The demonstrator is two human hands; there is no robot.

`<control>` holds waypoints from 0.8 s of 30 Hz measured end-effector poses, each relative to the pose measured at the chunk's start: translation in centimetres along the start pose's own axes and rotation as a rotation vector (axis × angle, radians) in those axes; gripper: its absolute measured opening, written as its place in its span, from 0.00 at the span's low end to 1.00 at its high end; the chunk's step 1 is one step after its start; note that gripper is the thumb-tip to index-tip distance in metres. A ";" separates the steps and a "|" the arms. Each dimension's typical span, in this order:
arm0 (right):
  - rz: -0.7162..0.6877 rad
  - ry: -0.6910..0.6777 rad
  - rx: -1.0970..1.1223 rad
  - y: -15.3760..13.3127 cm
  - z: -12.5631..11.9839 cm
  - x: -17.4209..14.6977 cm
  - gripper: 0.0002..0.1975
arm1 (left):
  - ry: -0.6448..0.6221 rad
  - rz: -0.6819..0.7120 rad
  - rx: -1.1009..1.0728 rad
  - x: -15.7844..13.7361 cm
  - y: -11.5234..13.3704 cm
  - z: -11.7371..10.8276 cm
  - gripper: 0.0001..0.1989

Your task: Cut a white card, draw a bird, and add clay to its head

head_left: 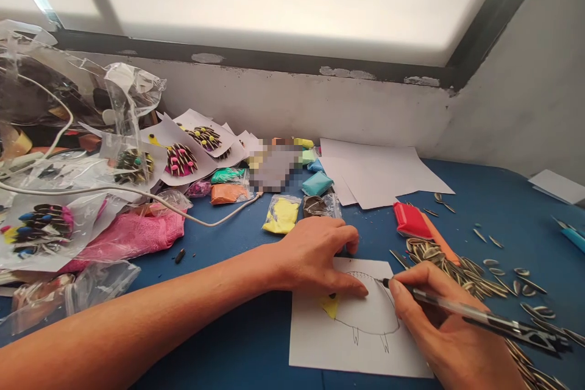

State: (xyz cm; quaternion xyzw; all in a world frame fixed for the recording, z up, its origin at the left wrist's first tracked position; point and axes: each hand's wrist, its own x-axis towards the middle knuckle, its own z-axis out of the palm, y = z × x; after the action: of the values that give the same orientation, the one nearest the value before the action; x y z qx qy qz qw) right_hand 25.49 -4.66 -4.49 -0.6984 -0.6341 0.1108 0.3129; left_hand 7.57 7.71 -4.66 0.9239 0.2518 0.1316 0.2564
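Note:
A white sheet of paper [315, 341] lies on the blue table. It carries a drawn rounded outline with two small legs, short strokes along the top and a yellow clay piece [329, 306] at its left. My left hand [317, 256] rests on the sheet's upper left part, thumb stretched over the drawing, other fingers bent over the top edge; it holds nothing visible and hides part of the outline. My right hand [450, 317] grips a black pen [484, 315], its tip at the outline's upper right. Striped sunflower seeds [475, 277] lie beside this hand.
Clay packets include a yellow one [281, 214], an orange one [228, 194] and a red one [411, 220]. Blank paper sheets [379, 170] lie by the wall. Seed-covered pictures [183, 158], a pink cloth [137, 234] and plastic bags fill the left. A white cable [214, 223] reaches a pixelated object.

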 end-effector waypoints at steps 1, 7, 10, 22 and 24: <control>-0.016 -0.011 -0.012 0.1 -0.1 0.1 0.12 | -0.002 0.001 -0.001 0.0 0.0 0.0 0.25; -0.051 0.003 -0.038 0.2 -0.1 0.0 0.11 | -0.008 -0.006 0.009 0.0 0.1 -0.1 0.25; -0.053 0.028 -0.017 0.0 0.0 -0.1 0.11 | -0.007 -0.009 0.009 0.0 0.1 -0.1 0.25; -0.013 0.060 -0.017 -0.2 -0.4 0.1 0.12 | -0.014 -0.005 -0.030 0.0 0.0 -0.2 0.23; 0.011 0.082 -0.012 -0.1 -0.5 0.0 0.13 | -0.031 -0.026 -0.057 0.0 0.0 -0.3 0.21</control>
State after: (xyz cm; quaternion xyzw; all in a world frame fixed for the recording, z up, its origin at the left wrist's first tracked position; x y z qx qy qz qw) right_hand 25.65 -4.81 -4.04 -0.7078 -0.6175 0.0798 0.3338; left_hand 7.42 7.84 -4.43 0.9147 0.2562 0.1212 0.2880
